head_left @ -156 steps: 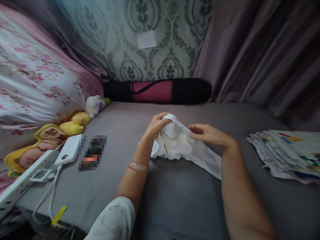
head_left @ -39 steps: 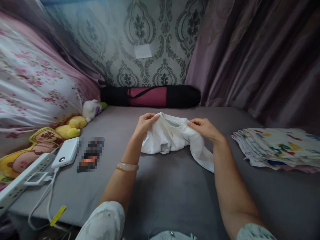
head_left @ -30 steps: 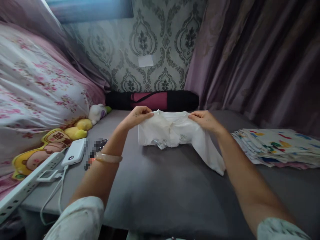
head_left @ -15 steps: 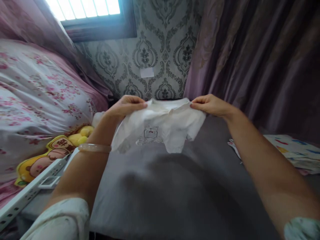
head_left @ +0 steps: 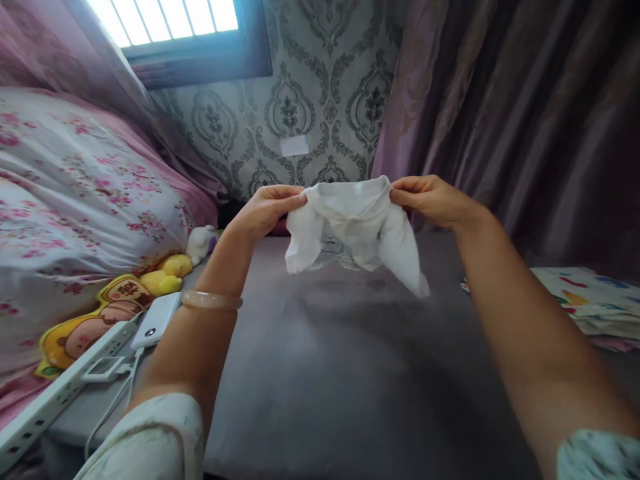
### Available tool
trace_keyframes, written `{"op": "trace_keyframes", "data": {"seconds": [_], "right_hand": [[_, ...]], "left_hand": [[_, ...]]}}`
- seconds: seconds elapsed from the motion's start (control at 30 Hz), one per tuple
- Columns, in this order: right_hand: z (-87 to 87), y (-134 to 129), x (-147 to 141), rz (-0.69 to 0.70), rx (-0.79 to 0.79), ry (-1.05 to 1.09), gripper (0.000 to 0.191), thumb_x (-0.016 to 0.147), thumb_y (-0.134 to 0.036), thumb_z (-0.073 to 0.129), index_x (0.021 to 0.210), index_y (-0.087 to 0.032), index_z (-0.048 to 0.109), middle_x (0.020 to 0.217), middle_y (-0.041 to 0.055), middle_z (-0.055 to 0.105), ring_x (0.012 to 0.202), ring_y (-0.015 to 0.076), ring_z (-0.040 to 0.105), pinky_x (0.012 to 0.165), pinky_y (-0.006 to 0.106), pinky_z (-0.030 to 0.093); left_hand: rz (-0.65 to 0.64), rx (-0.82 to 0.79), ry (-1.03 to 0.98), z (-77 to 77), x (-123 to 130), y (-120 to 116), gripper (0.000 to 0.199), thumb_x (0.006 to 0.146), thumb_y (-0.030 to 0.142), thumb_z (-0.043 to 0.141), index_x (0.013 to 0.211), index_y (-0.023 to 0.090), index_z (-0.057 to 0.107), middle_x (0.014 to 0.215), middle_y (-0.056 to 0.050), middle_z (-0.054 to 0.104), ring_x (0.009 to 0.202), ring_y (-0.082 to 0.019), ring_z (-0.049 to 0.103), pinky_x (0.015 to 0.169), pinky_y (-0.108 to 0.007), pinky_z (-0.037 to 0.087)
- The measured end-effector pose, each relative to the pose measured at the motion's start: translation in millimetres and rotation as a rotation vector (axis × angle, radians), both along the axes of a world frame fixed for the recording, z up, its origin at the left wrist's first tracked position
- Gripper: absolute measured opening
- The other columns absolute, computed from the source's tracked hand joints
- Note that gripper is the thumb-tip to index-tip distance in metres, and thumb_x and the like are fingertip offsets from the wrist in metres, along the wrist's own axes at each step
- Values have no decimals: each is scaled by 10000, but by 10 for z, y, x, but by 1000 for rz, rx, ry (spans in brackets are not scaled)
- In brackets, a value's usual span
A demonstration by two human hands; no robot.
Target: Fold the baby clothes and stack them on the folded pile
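A small white shirt (head_left: 357, 223) hangs in the air between my hands, its neckline stretched along the top. My left hand (head_left: 273, 207) pinches it at the left shoulder beside the collar. At the opposite shoulder my right hand (head_left: 430, 200) grips the fabric between thumb and fingers. Both sleeves dangle and are blurred at their ends. The printed design on its front is mostly lost in folds. Below the shirt lies a grey-covered flat surface (head_left: 350, 373), on which a soft shadow falls.
Folded patterned cloths (head_left: 595, 297) lie at the right. Along the left are a white power strip (head_left: 65, 380), a white charger-like box (head_left: 157, 320) with a cable, and plush toys (head_left: 167, 273). Floral bedding (head_left: 90, 193) bulges behind them. Purple curtains (head_left: 500, 120) hang at the right.
Both hands have risen slightly and shifted right with the shirt. Its lower part has swung from the left to the right, and the front print has folded mostly out of sight.
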State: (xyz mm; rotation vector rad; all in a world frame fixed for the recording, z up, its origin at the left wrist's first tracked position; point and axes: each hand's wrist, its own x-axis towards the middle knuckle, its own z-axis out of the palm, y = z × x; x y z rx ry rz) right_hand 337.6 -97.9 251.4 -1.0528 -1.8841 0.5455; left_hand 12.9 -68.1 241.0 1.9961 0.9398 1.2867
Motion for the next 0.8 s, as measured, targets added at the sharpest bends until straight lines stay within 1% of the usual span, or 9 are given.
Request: {"op": "trace_keyframes", "data": {"seconds": [0.07, 0.1, 0.17, 0.23, 0.33, 0.43, 0.57, 0.73, 0.8], "right_hand": [[-13, -15, 4, -12, 34, 17, 254, 720, -467, 738, 735, -215, 705, 780, 22, 679, 847, 197, 631, 728, 319, 515], [-14, -26, 4, 9, 45, 45, 247, 706, -456, 753, 742, -216, 708, 839, 26, 687, 896, 201, 627, 769, 322, 513], [-13, -45, 6, 91, 29, 147, 279, 725, -488, 727, 834, -231, 718, 964, 31, 689, 965, 198, 618, 837, 340, 505], [-16, -37, 5, 122, -37, 186, 340, 726, -531, 709, 884, -231, 715, 957, 34, 691, 935, 196, 623, 833, 357, 508], [-44, 44, -11, -6, -45, 100, 345, 669, -530, 754, 784, -208, 710, 811, 26, 686, 830, 195, 621, 770, 335, 513], [-98, 147, -45, -74, 24, 104, 316, 696, -518, 732, 779, -215, 705, 794, 16, 683, 783, 173, 609, 749, 306, 503], [-195, 245, -86, -124, 95, 160, 343, 730, -541, 686, 791, -204, 679, 765, 11, 671, 710, 149, 586, 691, 295, 491], [-310, 333, -130, -276, 215, 127, 374, 785, -549, 611, 830, -180, 661, 781, 33, 667, 720, 160, 585, 648, 290, 468], [-340, 314, -167, -348, 287, 98, 370, 829, -531, 561, 860, -175, 658, 801, 42, 668, 745, 167, 593, 667, 297, 466]], "left_hand": [[3, -7, -10, -25, 21, 0, 214, 631, 338, 793, 706, 152, 719, 774, -36, 692, 790, -162, 640, 678, -257, 495], [-4, -14, -29, -35, 27, 3, 213, 618, 331, 805, 693, 154, 714, 789, -38, 694, 804, -163, 640, 696, -261, 495], [-49, -35, -108, -56, 34, 21, 220, 648, 354, 792, 729, 164, 715, 836, -43, 699, 827, -159, 637, 730, -273, 493], [-90, -67, -150, -81, 43, 62, 230, 673, 372, 776, 759, 168, 713, 819, -38, 693, 799, -145, 631, 721, -269, 486], [-46, -106, -105, -127, 81, 145, 252, 630, 366, 799, 717, 152, 700, 681, -6, 648, 666, -116, 590, 637, -238, 455], [19, -97, -139, -158, 136, 190, 260, 653, 384, 766, 724, 147, 684, 639, 13, 616, 597, -93, 531, 592, -224, 423], [55, -80, -137, -186, 203, 195, 215, 730, 365, 682, 743, 154, 641, 628, 26, 577, 569, -82, 485, 557, -213, 390], [193, -55, -146, -265, 298, 230, 154, 823, 338, 555, 805, 185, 563, 629, 39, 493, 559, -89, 453, 525, -202, 339], [235, -5, -106, -283, 337, 201, 155, 859, 339, 494, 839, 195, 546, 671, 26, 488, 617, -111, 475, 556, -218, 353]]}}
